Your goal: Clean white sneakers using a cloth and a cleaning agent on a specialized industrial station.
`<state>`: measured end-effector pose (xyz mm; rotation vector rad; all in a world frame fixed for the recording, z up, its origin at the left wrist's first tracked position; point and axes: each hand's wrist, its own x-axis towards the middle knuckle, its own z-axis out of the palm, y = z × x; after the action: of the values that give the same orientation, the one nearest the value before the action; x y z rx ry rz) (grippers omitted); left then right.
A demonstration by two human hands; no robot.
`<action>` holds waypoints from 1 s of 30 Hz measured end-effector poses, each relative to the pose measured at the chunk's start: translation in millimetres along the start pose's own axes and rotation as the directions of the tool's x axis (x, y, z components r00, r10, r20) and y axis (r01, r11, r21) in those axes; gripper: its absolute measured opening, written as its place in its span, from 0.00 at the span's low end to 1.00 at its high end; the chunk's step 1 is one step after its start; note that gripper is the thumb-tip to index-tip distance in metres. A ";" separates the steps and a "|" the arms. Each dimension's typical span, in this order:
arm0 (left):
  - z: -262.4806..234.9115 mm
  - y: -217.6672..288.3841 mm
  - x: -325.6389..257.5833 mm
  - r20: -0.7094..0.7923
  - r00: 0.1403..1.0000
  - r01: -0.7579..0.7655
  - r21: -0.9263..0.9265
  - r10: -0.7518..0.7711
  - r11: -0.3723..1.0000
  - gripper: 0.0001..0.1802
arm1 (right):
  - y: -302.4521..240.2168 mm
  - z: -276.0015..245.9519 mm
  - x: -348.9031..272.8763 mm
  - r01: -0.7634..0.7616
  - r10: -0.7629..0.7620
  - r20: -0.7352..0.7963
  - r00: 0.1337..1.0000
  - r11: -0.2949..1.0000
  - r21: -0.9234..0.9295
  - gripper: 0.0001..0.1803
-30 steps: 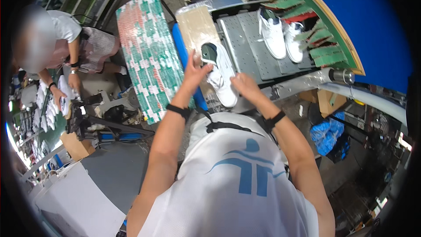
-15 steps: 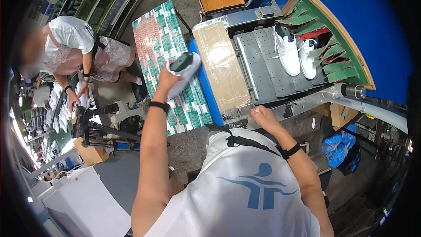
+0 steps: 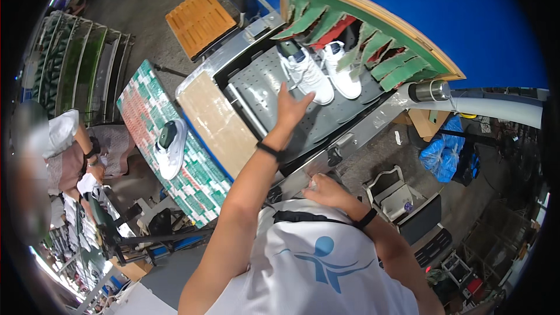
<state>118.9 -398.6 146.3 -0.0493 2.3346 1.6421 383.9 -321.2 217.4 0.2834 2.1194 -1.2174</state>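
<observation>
Blue wall fills the upper right of the frame, behind a green strip curtain. At upper centre, two laced white shoes stand side by side on a grey perforated bed. With fingers spread apart, my left hand is at the nearer shoe (I can't tell whether it touches). Lower, at centre, my right hand is curled; whether it grips anything I can't tell. Another white shoe rests on the patterned table, left of centre.
</observation>
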 end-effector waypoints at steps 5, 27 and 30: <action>87.2 24.2 77.2 -0.416 0.889 0.245 0.072 -0.194 0.967 0.63 | 8.8 -22.3 -26.1 -0.032 0.035 -0.090 0.995 0.999 0.032 0.31; -190.5 -52.1 -207.4 -0.041 0.999 -0.017 0.406 0.037 0.914 0.38 | -88.3 55.0 77.8 0.309 -0.305 -0.301 0.904 0.950 -0.035 0.26; -219.9 -35.9 -199.5 0.094 0.972 0.135 0.529 -0.216 0.838 0.33 | -79.4 52.8 80.3 0.225 -0.196 -0.245 0.950 0.970 0.093 0.28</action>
<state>270.3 -641.9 231.8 -0.0254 2.4845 0.8535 307.9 -418.9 202.1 0.2697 2.3289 -1.5036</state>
